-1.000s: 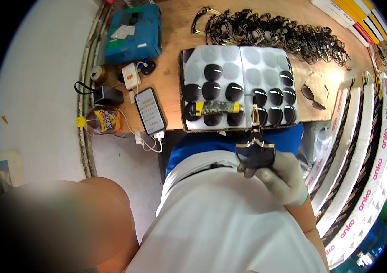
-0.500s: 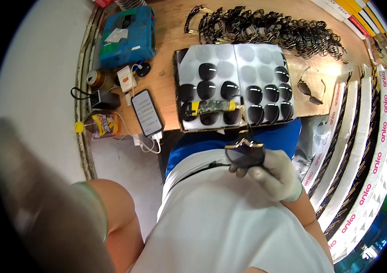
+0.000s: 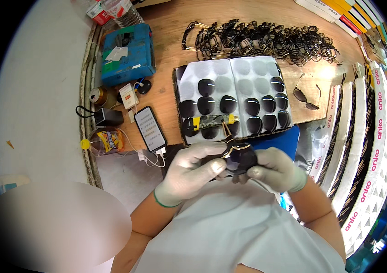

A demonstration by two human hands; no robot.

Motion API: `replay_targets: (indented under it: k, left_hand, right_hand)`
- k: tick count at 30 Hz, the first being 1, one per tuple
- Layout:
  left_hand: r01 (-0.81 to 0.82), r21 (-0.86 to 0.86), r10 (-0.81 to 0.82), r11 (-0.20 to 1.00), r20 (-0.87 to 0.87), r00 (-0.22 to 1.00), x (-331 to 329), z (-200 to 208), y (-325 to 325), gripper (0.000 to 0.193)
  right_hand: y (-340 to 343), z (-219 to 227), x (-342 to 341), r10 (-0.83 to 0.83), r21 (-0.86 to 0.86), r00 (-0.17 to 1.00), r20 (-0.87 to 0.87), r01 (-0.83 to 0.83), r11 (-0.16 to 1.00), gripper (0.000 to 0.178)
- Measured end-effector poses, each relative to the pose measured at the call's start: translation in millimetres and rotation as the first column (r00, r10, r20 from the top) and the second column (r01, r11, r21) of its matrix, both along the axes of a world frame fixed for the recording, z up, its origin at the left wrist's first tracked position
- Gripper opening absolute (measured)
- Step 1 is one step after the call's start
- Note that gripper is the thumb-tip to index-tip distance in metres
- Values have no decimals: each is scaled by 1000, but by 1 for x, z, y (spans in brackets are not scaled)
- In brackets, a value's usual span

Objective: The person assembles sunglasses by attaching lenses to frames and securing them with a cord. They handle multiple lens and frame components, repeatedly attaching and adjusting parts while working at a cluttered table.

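Wooden tabletop (image 3: 168, 45) carried, in the head view, a box of dark lenses (image 3: 232, 73), with a heap of frames (image 3: 266, 41) behind it. At the near side of this box, the left hand (image 3: 191, 170) and the right hand (image 3: 277, 169), both gloved, were closed on the sunglasses (image 3: 241, 162). Half a second earlier, only the right hand held them; the left was a blur, well left of the box.
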State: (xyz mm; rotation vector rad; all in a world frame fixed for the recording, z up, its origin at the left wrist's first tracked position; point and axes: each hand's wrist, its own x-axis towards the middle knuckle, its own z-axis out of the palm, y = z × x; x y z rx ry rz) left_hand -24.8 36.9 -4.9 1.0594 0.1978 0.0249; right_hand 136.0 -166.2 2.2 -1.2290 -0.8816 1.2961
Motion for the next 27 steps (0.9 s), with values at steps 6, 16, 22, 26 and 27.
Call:
replay_targets:
  k: [6,16,22,26,27]
  left_hand:
    - [-41,71,42,997,-2,999,6,3,5,46]
    - [-151,53,151,987,1,989,-7,2,3,46]
    - [-180,118,184,977,-24,983,-1,-23,1,46]
    - [-176,157,182,972,-22,983,3,-22,-9,34]
    - [-144,211,144,967,19,989,6,-19,-9,33]
  right_hand:
    - [34,28,35,148,-143,969,-199,-178,974,34]
    - [36,7,3,37,-73,974,-224,-54,996,30]
    - [27,-17,-30,-228,12,969,-98,230,973,24]
    - [17,-5,-33,-271,71,927,258,262,963,20]
    - [14,-3,-35,-302,70,926,225,294,953,19]
